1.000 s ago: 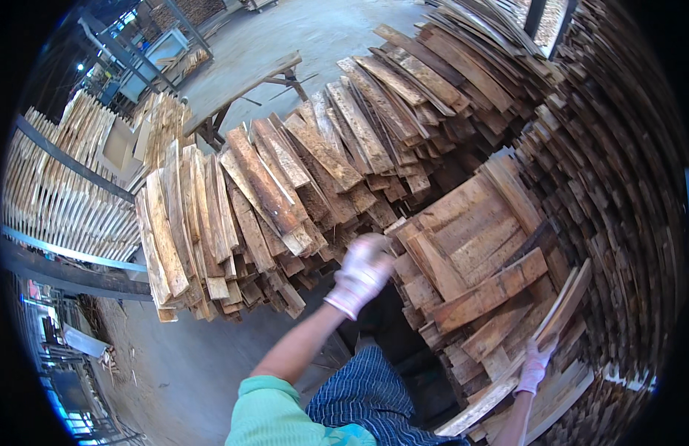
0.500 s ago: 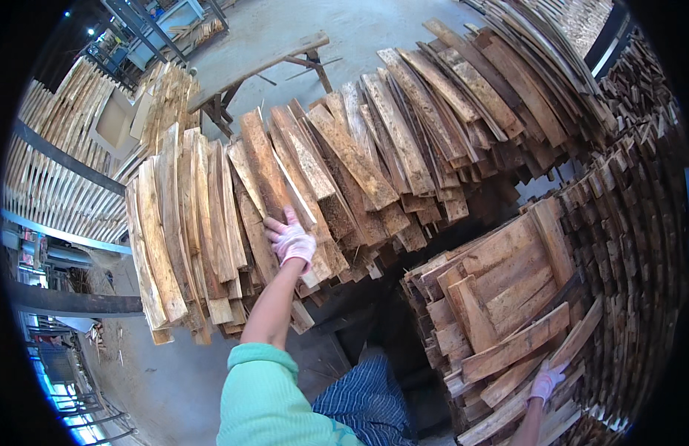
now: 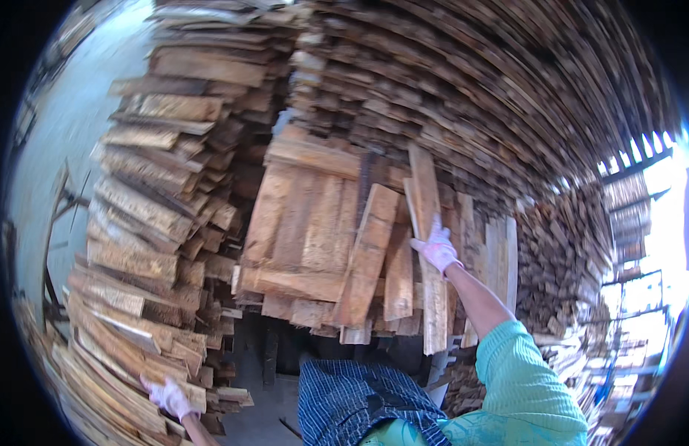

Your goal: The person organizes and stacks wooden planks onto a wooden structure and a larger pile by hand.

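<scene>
The right hand [image 3: 436,247], gloved, grips a long narrow plank [image 3: 426,223] lying on the middle stack [image 3: 307,223], arm stretched forward. The left hand [image 3: 168,396], also gloved, rests on the lower boards of the left stack [image 3: 147,215]; whether it grips cannot be told. A dark gap of floor [image 3: 270,364] separates the two stacks. A third, taller pile [image 3: 493,97] rises behind.

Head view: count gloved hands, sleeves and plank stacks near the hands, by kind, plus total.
White gloved hands: 2, right hand on a long plank, left hand at the left plank stack
Green sleeve: 1
Plank stacks near the hands: 2, the second is the middle stack
Total: 5
</scene>
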Demonstrator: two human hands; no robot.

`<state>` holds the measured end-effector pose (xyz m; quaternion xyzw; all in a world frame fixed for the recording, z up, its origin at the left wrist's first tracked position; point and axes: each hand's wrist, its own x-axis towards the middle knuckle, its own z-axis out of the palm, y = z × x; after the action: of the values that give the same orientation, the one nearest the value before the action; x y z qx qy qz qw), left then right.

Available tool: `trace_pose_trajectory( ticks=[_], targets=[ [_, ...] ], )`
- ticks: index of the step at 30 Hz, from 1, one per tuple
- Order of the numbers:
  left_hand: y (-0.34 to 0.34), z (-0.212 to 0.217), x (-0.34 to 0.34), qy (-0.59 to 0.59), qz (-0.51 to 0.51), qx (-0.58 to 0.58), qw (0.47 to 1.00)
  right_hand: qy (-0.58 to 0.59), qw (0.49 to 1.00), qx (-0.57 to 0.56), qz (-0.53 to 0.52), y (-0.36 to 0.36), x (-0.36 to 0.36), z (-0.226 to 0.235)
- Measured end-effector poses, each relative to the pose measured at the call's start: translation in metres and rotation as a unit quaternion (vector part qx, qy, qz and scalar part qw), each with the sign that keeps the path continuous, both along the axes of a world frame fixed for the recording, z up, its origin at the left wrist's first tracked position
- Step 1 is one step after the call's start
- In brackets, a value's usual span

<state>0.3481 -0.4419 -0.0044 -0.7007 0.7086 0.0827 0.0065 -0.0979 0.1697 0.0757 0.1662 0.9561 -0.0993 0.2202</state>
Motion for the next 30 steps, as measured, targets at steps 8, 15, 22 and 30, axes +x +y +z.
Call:
trace_pose_trajectory(
  ticks=[8,15,22,30],
  targets=[
    [0.184,0.203,-0.057,0.473,-0.055,0.185,0.86,-0.016,0.997,-0.016,0.08,0.1,0.021,0.063],
    [0.336,0.203,-0.151,0.616,-0.103,0.396,0.673,-0.108,0.961,0.106,0.232,0.206,0.067,0.127],
    [0.371,0.1,-0.264,0.467,-0.36,0.366,0.72,-0.13,0.882,0.122,0.435,0.261,-0.018,0.081],
    [0.391,0.039,-0.271,0.179,-0.535,0.031,0.825,-0.073,0.887,0.082,0.449,0.317,-0.072,0.0]
  ],
)
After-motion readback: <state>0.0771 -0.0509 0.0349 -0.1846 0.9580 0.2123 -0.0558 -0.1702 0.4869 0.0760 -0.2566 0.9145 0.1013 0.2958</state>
